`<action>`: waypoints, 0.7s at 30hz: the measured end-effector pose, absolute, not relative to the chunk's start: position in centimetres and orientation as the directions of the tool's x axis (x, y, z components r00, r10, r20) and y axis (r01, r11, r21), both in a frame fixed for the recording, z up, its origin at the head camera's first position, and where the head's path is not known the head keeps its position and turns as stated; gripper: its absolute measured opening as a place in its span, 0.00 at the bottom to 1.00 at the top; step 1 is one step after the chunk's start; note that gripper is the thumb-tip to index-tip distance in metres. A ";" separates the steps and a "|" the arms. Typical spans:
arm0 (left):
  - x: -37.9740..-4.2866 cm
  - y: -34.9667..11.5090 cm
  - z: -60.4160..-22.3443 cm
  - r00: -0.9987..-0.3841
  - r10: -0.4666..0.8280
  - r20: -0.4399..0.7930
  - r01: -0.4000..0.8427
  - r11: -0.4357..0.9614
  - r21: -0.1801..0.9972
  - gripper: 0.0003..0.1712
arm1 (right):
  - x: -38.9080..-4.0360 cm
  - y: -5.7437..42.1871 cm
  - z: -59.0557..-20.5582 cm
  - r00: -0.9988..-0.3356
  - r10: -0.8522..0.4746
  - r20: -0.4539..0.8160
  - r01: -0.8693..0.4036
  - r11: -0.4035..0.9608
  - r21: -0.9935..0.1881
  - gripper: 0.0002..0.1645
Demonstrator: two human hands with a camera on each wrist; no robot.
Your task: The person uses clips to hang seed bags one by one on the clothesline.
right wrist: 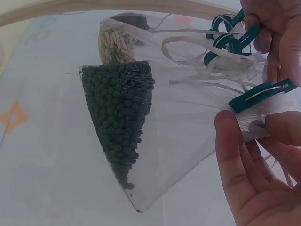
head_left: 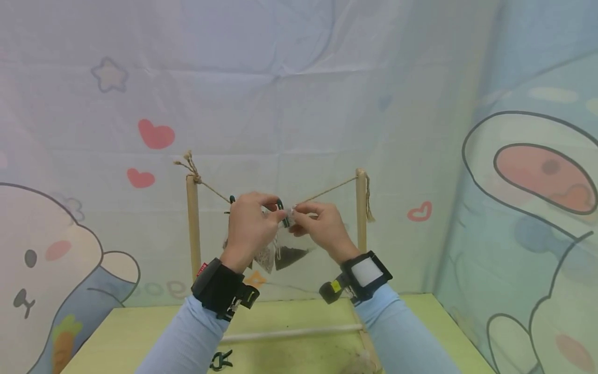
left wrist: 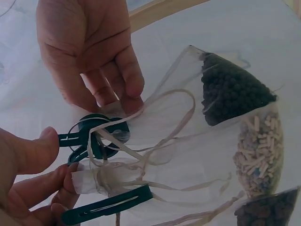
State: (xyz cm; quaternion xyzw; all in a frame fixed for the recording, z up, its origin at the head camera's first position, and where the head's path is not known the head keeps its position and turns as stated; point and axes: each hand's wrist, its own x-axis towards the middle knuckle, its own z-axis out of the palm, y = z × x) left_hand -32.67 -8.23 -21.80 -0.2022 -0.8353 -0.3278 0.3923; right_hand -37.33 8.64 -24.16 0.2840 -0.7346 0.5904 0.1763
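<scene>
My left hand (head_left: 252,223) pinches a green plastic clip (head_left: 282,213) between thumb and fingers, up at the twine (head_left: 327,192). Just to its right, my right hand (head_left: 322,226) pinches the gathered top of a sheer mesh drawstring bag. Dark round pellets (right wrist: 117,117) fill the bottom of that bag. Beside it hangs a second mesh bag with pale stick-shaped pellets (left wrist: 258,150), and next to that a bag of dark brown lumps (left wrist: 268,209). Another green clip (left wrist: 108,205) sits near the bags' pale drawstrings. My fingers partly cover where bags, clips and twine meet.
The twine sags between two wooden posts, left (head_left: 193,228) and right (head_left: 361,208). A pale rod (head_left: 294,332) crosses low over the yellow-green table (head_left: 140,332). One more green clip (head_left: 220,359) lies at the table's front. Behind hangs a printed cloth (head_left: 299,114).
</scene>
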 end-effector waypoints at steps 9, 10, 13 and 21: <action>-31.8 -8.8 -21.4 -0.639 0.153 0.754 0.557 0.768 0.317 0.20 | -37.2 8.9 -24.1 -0.763 -0.253 0.595 -0.644 0.213 -0.735 0.16; -31.7 -9.0 -21.5 -0.634 0.159 0.757 0.562 0.767 0.309 0.20 | -37.1 9.0 -24.1 -0.757 -0.258 0.600 -0.652 0.239 -0.720 0.16; -31.3 -9.6 -21.9 -0.598 0.171 0.783 0.588 0.757 0.284 0.19 | -36.7 9.4 -24.2 -0.736 -0.274 0.618 -0.676 0.318 -0.665 0.17; -29.8 -11.7 -23.9 -0.457 0.186 0.870 0.691 0.690 0.215 0.16 | -34.6 11.6 -25.7 -0.653 -0.302 0.695 -0.743 0.432 -0.511 0.18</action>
